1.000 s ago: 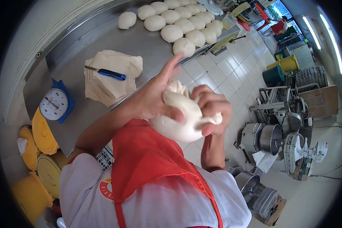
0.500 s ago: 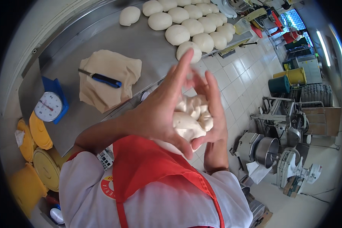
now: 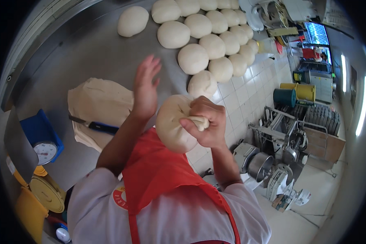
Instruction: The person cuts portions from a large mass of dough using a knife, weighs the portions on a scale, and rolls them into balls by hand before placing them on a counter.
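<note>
A large ball of dough (image 3: 171, 124) hangs in front of my red apron. My right hand (image 3: 208, 122) is closed on its gathered folds, and a pinched end sticks out of the fist. To the left of the ball, my left hand (image 3: 147, 86) is raised and slightly blurred, fingers stretched, touching nothing. Beyond it on the steel table lies a flat slab of dough (image 3: 97, 99). A knife with a blue and black handle (image 3: 103, 127) rests on that slab. Several smooth dough balls (image 3: 193, 59) sit in rows farther back, one (image 3: 133, 21) apart to the left.
A blue scale with a round dial (image 3: 45, 152) stands at the left end of the steel table (image 3: 105, 53). Yellow lidded bins (image 3: 46, 194) are below it. Across the tiled floor to the right stand a mixer bowl (image 3: 260, 165) and other machines.
Both hands were cupped around the folded dough. Now the left has let go and moved away to the left, while the right grips the gathered folds. My view has shifted and turned.
</note>
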`<state>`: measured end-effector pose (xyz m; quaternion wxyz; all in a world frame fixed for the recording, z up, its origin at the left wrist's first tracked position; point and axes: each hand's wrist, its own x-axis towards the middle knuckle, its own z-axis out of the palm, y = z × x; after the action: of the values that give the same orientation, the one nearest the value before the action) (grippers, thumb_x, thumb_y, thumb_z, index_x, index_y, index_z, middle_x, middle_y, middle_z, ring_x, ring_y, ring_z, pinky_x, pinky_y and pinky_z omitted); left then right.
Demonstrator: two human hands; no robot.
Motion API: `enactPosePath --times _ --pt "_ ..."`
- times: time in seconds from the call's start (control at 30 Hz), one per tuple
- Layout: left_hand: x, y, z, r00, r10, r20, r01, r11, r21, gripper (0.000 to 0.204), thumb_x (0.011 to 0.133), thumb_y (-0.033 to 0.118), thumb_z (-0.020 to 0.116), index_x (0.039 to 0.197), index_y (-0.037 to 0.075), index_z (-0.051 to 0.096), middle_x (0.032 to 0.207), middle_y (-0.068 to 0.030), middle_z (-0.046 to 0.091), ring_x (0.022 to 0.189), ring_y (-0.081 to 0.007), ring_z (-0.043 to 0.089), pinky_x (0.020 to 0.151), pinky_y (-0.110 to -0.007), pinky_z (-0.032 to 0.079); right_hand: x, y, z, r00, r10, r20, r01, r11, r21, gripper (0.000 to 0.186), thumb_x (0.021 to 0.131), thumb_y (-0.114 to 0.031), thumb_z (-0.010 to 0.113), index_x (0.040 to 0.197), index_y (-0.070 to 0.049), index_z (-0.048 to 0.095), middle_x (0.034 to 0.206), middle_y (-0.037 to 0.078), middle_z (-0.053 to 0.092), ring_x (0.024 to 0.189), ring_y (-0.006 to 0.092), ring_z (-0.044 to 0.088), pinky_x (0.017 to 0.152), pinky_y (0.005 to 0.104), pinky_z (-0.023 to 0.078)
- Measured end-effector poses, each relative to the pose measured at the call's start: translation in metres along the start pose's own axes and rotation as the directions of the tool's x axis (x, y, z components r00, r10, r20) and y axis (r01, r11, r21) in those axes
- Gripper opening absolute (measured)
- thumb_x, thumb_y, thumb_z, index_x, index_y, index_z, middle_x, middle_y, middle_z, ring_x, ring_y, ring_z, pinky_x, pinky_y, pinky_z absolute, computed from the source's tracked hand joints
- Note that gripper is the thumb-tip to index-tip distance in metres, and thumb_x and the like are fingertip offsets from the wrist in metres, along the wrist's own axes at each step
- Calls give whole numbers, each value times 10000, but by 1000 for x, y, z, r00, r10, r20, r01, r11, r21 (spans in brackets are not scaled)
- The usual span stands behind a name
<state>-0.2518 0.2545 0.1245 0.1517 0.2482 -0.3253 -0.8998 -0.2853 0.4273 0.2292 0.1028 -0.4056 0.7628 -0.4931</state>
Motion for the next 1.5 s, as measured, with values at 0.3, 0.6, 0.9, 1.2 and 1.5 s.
enactPosePath --times 0.3,0.6,0.9,1.2,1.5 --pt "47 -4 -49 854 -203 479 489 628 -606 813 964 642 487 1549 104 318 1497 -159 452 1334 -341 501 1094 -516 459 124 16 43 983 -142 -120 134 988 -71 528 745 -447 865 1013 -30 684 1014 148 634 882 290 609 783 385 487" --pt "60 195 36 881 257 398 -407 840 359 579 833 402 735 1272 30 665 1159 -126 700 1067 -206 648 942 -350 506 188 5 33 929 -227 -294 267 958 104 274 885 -198 753 754 -13 600 780 83 628 734 235 564 690 349 460" --pt "209 -25 -30 998 32 45 -33 -309 951 1106 751 812 628 1596 182 296 1665 -186 162 1479 -507 202 1169 -639 240 -25 75 40 878 450 -163 -431 892 140 506 898 -264 763 1336 -102 569 1364 128 534 1106 288 598 906 418 532" --pt "31 76 -124 965 257 47 -231 755 614 826 925 678 559 1497 97 426 1532 -80 437 1429 -282 366 1132 -535 307 -92 73 172 931 306 198 -303 952 -49 395 875 -173 740 1245 -69 651 1090 172 691 1037 318 657 867 402 540" --pt "-185 126 -333 673 556 -487 49 624 780 779 886 663 642 1311 12 581 1258 -147 622 1188 -252 571 1005 -356 431 -36 18 346 871 125 475 141 862 -486 584 880 -167 626 1448 -176 486 1288 228 557 1120 401 616 942 494 524"
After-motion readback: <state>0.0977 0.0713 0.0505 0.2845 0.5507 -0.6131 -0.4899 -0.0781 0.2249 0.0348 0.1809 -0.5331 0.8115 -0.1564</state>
